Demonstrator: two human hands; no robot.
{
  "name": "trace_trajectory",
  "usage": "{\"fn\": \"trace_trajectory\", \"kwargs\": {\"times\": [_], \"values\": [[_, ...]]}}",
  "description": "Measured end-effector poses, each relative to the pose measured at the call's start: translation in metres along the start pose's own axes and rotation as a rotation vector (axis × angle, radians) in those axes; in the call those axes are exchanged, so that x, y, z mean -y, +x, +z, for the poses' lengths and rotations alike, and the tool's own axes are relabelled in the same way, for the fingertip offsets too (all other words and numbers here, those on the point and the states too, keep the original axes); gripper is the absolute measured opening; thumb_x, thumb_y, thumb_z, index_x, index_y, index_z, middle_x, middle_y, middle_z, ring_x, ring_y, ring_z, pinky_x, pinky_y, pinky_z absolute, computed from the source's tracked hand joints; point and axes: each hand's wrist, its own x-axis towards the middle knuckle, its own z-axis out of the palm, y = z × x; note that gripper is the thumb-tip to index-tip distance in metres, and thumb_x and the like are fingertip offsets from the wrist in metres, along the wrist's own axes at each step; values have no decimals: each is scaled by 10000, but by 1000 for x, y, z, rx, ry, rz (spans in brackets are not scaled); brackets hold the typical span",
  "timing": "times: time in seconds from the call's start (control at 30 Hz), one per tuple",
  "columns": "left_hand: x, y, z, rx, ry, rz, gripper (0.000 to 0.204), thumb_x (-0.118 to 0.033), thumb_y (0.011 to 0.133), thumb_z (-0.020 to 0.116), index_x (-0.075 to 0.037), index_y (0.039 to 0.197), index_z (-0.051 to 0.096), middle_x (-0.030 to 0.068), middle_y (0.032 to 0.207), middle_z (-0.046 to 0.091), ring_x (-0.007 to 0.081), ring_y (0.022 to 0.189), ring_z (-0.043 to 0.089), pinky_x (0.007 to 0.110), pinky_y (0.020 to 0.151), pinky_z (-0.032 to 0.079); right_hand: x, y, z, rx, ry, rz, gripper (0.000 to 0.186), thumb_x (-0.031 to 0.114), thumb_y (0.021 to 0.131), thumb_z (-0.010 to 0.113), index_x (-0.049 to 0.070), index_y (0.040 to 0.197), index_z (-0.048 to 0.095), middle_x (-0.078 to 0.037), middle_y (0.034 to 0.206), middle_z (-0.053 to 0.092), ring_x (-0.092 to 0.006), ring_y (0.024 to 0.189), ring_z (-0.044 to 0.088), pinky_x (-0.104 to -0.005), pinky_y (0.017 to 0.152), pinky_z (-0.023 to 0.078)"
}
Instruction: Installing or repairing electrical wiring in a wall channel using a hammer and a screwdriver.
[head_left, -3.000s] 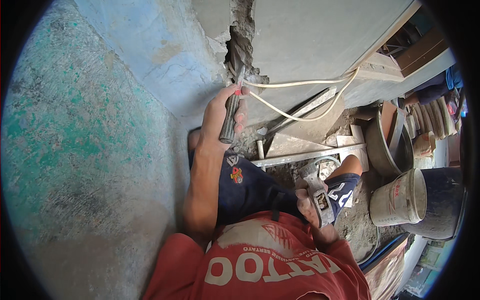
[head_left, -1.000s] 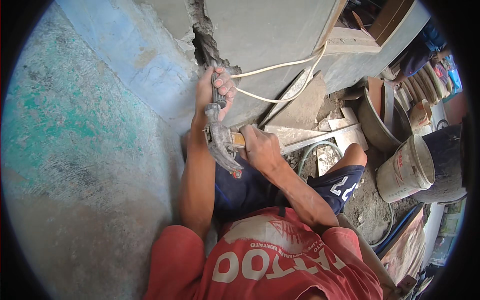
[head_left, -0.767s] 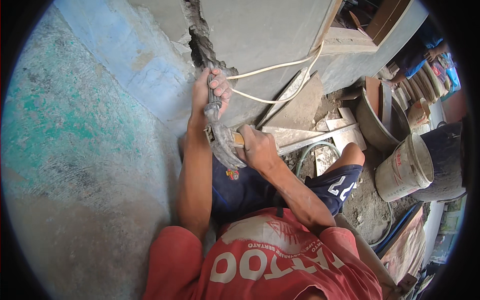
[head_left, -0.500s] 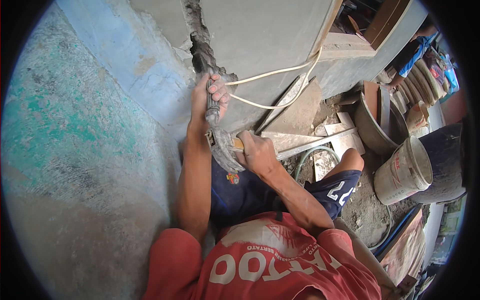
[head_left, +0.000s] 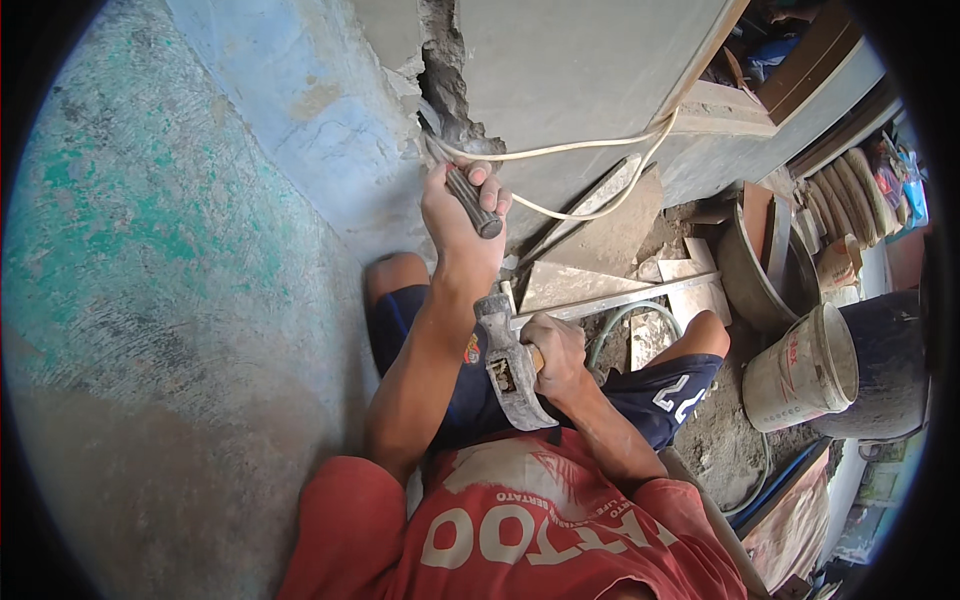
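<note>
Chisel [head_left: 472, 200] sits clasped in the left hand [head_left: 458, 228], claw hammer [head_left: 513, 370] gripped in the right hand [head_left: 558, 350]; a slip could nick the adjacent cream cable [head_left: 570, 150].

The floor [head_left: 712, 462] is grey and dirty, and on it stands a whitish bucket [head_left: 790, 382]. Just beyond the bucket there is a round basin [head_left: 743, 272]; at the bucket's right, a dark tub [head_left: 885, 345]. At its left lie broken flat boards [head_left: 698, 302].
</note>
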Motion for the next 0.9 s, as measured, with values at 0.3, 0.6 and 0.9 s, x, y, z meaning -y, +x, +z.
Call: {"fn": "trace_trajectory", "kwargs": {"times": [0.3,0.6,0.9], "values": [[-27,27,-5,128,-39,-234,147,-151,907,384,-36,904,475,15,660,478,38,407,386,184,377,326,5,-4,-1,-27,119,176,409,50,662,639,-18,1013,439,-162,779,540,-298,594,568,-345,518,462],[-37,34,-22,350,-208,-362,198,-122,926,331,40,979,431,69,767,502,59,456,502,151,464,453,3,42,7,78,-126,-152,382,75,640,607,-43,982,485,-111,737,513,-224,576,537,-294,475,458],[-26,43,-40,671,-356,-232,231,-138,942,298,24,979,458,34,642,554,100,597,604,319,955,401,-2,58,23,51,-290,-309,316,130,692,587,19,963,468,-49,687,460,-161,528,496,-264,425,409]]}}
